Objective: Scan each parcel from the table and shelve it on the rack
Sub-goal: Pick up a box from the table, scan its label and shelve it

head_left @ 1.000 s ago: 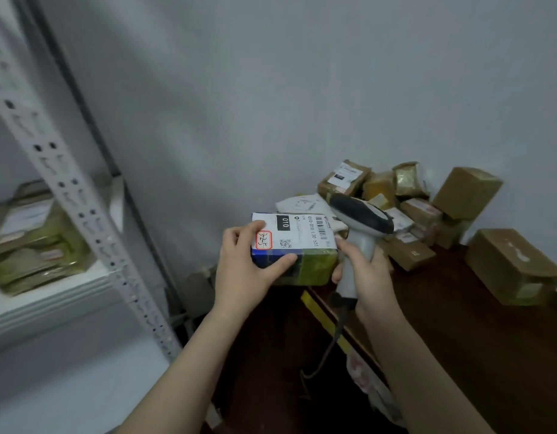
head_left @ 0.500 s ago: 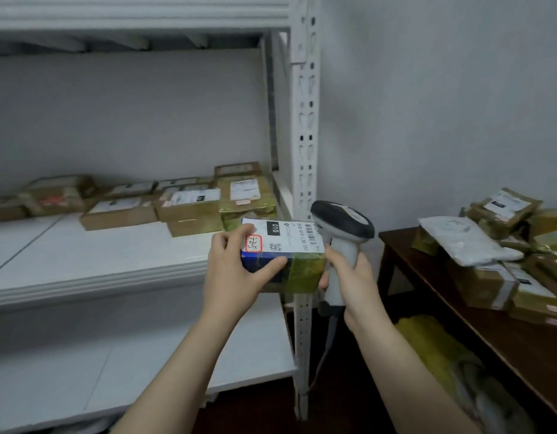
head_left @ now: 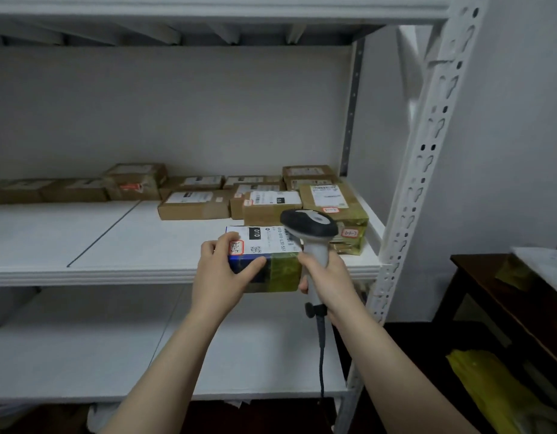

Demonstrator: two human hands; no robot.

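My left hand (head_left: 224, 270) grips a small blue and green parcel (head_left: 270, 267) with a white shipping label on top, holding it level at the front edge of the rack's middle shelf (head_left: 114, 245). My right hand (head_left: 325, 278) is wrapped round the handle of a white barcode scanner (head_left: 310, 227) with a dark head, right beside the parcel's right end. The scanner's cable hangs down below that hand.
Several brown taped parcels (head_left: 270, 205) lie at the back and right of the middle shelf. A white perforated upright (head_left: 427, 151) stands at the right. A dark table (head_left: 521, 296) with a white bag sits further right, a yellow bag (head_left: 496, 393) beneath it.
My view has swung left from the table to face the rack. Both hands have carried the parcel and scanner along, closer to the middle shelf.
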